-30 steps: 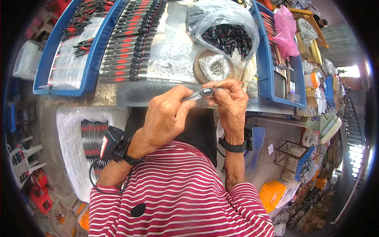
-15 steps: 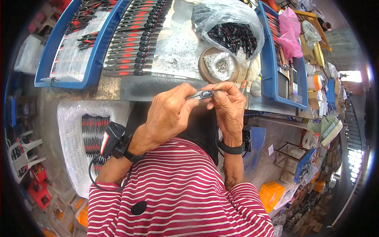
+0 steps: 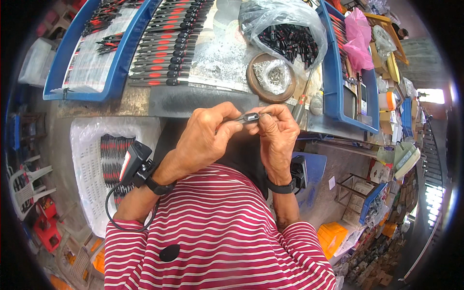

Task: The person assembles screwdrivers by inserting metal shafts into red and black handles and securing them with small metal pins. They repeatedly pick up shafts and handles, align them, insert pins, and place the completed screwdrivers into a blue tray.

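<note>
In front of my chest, both hands meet around a small slim grey-and-black piece [image 3: 251,117] with an oval recess near its end; I cannot tell its exact kind. My left hand [image 3: 205,133] pinches one end between thumb and fingers. At the opposite end, the thumb and fingertips of my right hand [image 3: 278,133] are pressed together; any small part between them is hidden. Just beyond my hands lies a dark grey pad [image 3: 193,101] on the table edge. Behind it, several slim black-and-red tools [image 3: 159,67] lie in a tight row.
A wooden bowl [image 3: 252,87] holds a bag of small metal parts. Past it, a clear plastic bag [image 3: 253,14] holds black pieces. Blue trays [image 3: 118,79] flank the work area. A screwdriver [image 3: 299,107] lies right of the bowl. A lined white basket [image 3: 87,159] stands low left.
The held piece has shifted slightly down, away from the table edge, along with both hands. The view has shifted a little, and the screwdriver by the bowl shows more fully.
</note>
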`<state>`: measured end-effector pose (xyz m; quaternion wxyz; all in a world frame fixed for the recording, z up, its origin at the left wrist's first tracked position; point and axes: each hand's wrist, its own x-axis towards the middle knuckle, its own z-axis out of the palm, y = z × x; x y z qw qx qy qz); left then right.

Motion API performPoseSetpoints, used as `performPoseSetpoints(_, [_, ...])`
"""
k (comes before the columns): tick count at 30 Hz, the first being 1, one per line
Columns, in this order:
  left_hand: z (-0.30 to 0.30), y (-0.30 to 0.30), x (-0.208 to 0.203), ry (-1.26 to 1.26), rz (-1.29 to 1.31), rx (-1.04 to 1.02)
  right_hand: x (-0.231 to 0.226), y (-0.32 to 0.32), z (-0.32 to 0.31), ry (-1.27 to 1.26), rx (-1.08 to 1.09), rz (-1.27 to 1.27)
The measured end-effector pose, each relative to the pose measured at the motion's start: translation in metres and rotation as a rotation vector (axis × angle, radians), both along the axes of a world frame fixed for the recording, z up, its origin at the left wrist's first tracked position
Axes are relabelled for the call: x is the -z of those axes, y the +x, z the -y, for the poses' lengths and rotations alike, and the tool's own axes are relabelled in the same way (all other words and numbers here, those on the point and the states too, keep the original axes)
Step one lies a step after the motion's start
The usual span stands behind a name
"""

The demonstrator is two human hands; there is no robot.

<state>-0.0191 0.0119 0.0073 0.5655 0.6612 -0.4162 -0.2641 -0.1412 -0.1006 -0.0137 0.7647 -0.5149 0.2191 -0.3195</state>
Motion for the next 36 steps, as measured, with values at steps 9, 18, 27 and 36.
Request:
performPoseSetpoints(9, [-0.003,0.001,0.004,0.089,-0.261,0.079,-0.005,-0.001,-0.011,-0.132,0.03,-0.143])
performPoseSetpoints(18, [-0.018,0.01,-0.002,0.18,-0.074,0.174,-0.004,-0.005,-0.009,-0.094,-0.151,-0.099])
performPoseSetpoints(27, [-0.035,0.007,0.003,0.075,0.425,0.244,-0.016,-0.023,-0.019,-0.357,-0.267,-0.374])
performPoseSetpoints(36, [-0.044,-0.003,0.013,0.03,0.566,0.327,-0.01,-0.034,-0.021,-0.874,-0.366,-0.338])
